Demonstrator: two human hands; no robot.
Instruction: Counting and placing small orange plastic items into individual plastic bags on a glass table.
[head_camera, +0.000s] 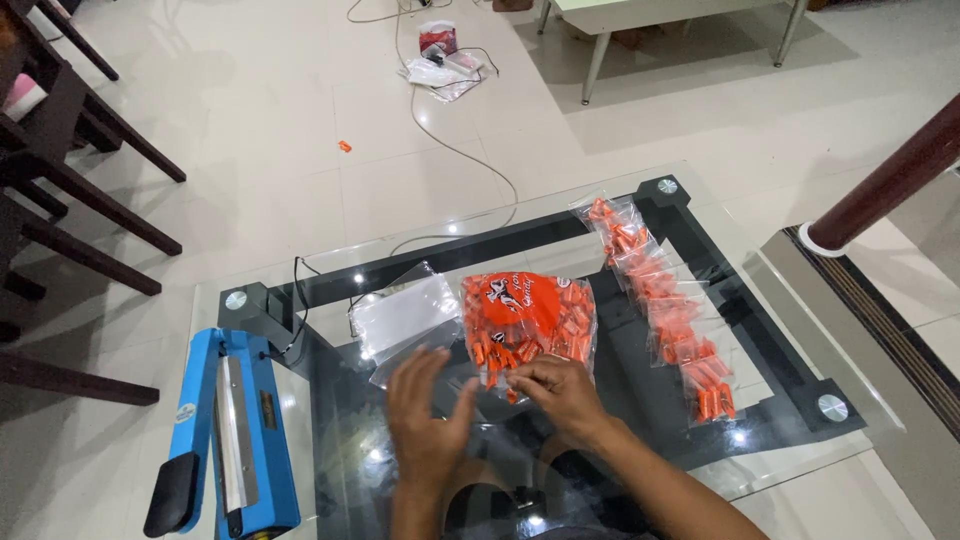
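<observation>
Head view: my right hand (562, 392) pinches small orange pieces at the near edge of the big clear bag of orange pieces (527, 322) on the glass table (800, 330). My left hand (425, 415), fingers spread and empty, hovers over a clear empty pouch (405, 315); better to steady it flat.

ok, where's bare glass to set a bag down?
Free: the far strip of the table behind the empty bags, and the gap between the big orange bag and the row of small bags. Crowded: centre front, around the left hand and right hand; the sealer fills the left edge.
</observation>
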